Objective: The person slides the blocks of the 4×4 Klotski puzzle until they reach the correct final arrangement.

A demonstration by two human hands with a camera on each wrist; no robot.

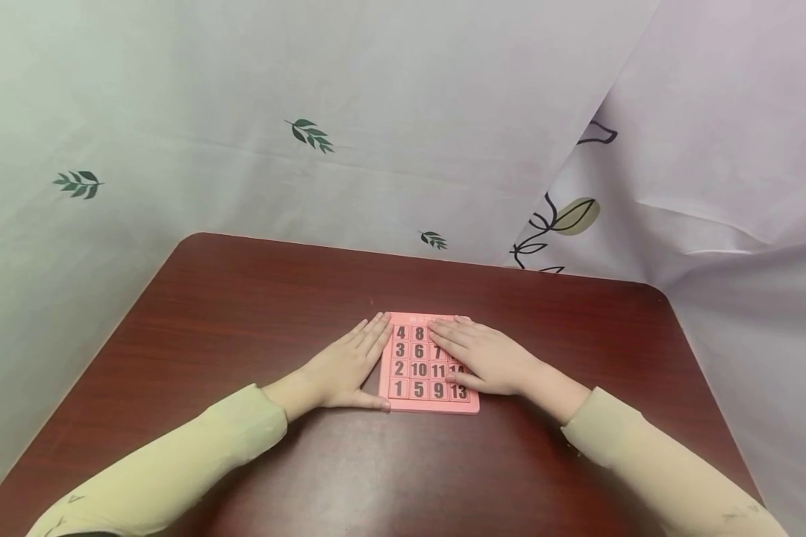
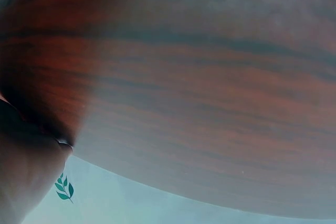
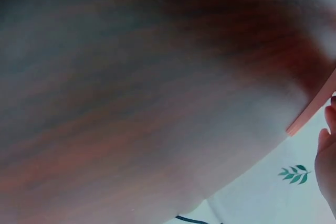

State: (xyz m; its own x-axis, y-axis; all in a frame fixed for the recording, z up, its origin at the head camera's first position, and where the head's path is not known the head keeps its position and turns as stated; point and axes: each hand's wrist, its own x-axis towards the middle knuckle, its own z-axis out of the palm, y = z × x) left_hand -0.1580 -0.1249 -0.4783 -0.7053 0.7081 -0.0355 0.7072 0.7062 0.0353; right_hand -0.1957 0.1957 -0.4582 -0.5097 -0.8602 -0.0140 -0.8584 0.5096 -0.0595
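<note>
A pink number sliding puzzle (image 1: 419, 370) lies flat on the table, its square tiles printed with black numerals. My left hand (image 1: 345, 364) rests along its left edge, fingers straight and thumb spread toward the near left corner. Across the puzzle's right side lies my right hand (image 1: 493, 359), its straight fingers covering several tiles at the upper right. Columns starting 4 and 8 show at the left, with 1, 5, 9 and 13 along the near row. The right wrist view catches the puzzle's pink edge (image 3: 311, 109) beside part of the right hand (image 3: 327, 161). In the left wrist view, only part of the left hand (image 2: 31, 174) shows.
The dark red wood-grain table (image 1: 275, 298) has rounded far corners. Behind it hangs a pale curtain (image 1: 242, 89) with green leaf prints, and more draped cloth (image 1: 745, 186) stands at the right.
</note>
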